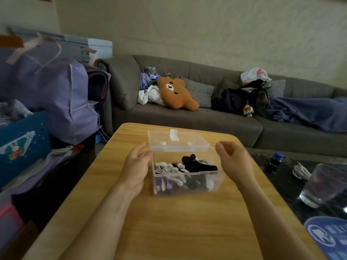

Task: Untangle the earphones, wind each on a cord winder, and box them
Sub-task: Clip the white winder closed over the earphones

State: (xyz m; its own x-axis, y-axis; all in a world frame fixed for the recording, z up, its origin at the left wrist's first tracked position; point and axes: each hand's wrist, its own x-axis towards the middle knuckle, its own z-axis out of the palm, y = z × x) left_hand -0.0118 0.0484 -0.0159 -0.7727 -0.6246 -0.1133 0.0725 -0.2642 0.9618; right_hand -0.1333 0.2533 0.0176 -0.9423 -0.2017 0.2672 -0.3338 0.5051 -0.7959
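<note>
**Hands flank an open box of earphones on a wooden desk**

A clear plastic box point(187, 182) stands near the middle of a wooden desk point(169, 222), its hinged lid point(177, 140) thrown back toward the sofa point(187, 117). Inside lies a jumble of white, black and purple earphones point(180, 171) and cords; individual pieces are hard to separate. The left hand point(136, 166) sits against the box's left wall, fingers relaxed and extended, gripping nothing. The right hand point(234, 160) hovers just beside the right wall, fingers loosely spread and slightly blurred, also holding nothing. On the dark surface to the right stand a glass of water point(323, 186), a coiled white cable point(300, 171) and a small dark bottle with a blue cap point(275, 162). A brown bear plush point(176, 92) and a checked cushion point(200, 91) rest on the grey sofa behind, with purple bags point(62, 98) piled at left.
</note>
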